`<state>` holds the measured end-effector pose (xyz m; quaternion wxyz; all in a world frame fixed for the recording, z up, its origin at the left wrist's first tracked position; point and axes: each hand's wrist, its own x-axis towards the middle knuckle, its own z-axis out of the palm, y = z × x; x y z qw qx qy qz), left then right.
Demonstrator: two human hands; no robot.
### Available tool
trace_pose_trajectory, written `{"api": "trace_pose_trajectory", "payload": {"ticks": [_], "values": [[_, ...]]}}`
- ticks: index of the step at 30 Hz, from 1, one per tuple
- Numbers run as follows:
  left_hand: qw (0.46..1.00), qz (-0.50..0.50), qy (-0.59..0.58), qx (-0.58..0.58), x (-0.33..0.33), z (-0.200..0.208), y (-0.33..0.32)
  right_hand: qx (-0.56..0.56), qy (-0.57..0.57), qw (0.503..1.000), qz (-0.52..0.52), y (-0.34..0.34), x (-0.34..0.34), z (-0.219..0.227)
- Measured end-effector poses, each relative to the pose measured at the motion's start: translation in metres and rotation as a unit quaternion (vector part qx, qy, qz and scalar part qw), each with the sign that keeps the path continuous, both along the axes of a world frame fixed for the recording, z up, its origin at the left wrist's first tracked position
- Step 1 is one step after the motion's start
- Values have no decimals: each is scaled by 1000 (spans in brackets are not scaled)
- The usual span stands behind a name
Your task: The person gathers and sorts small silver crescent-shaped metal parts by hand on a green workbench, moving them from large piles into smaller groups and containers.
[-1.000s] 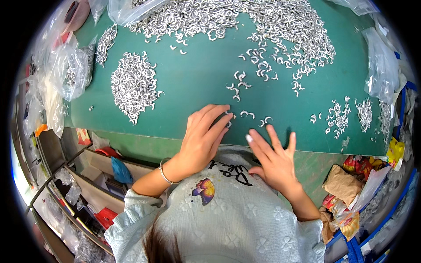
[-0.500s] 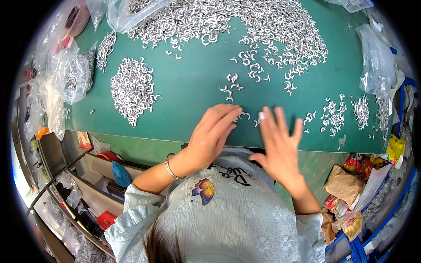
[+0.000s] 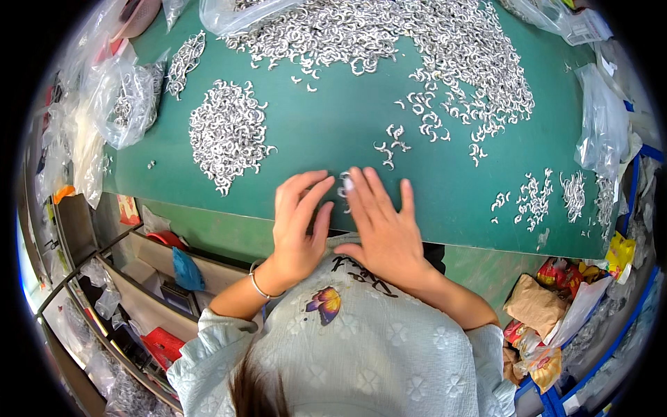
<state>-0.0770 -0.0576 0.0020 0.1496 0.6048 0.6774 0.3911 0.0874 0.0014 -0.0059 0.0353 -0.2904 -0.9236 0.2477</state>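
Observation:
Between my two hands, near the front edge of the green table (image 3: 333, 118), lie a few small curved silvery metal pieces (image 3: 344, 183). My right hand (image 3: 385, 226) is flat with outstretched fingers, and its index fingertip touches or nearly touches these pieces. My left hand (image 3: 297, 226), with a bangle at the wrist, rests just left of them. Its fingers are bent but apart, and nothing shows in its grasp. A small cluster of similar pieces (image 3: 393, 146) sits beyond my right hand. Farther left is a heaped pile of them (image 3: 229, 135).
A large spread of the same pieces (image 3: 472, 62) covers the far side. Smaller groups (image 3: 533, 200) lie at the right near the edge. Clear plastic bags (image 3: 601, 121) stand at the right, with more bags (image 3: 128, 104) at the left. A brown paper package (image 3: 535, 306) sits below right.
My right hand has swept left toward my left hand, and the loose pieces between them now lie farther left. My left hand has also shifted left. The whole view has moved slightly.

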Motion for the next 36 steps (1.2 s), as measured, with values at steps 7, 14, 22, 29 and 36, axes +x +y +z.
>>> {"api": "trace_pose_trajectory", "payload": {"ticks": [7, 14, 22, 29, 36], "values": [[994, 78, 19, 79, -10, -12, -17, 85, 35, 995, 43, 20, -62, 2], [994, -91, 48, -36, -7, 1, 5, 44, -55, 992, -102, 36, 14, 20], [973, -170, 119, -104, 11, 1, 42, -6, -76, 993, -86, 23, 38, 21], [976, -158, 76, -126, 12, 1, 27, -14, -18, 997, -67, 36, 31, 29], [988, -112, 50, -90, 1, -1, 21, -69, 1, 997, -41, 30, 49, 28]]}}
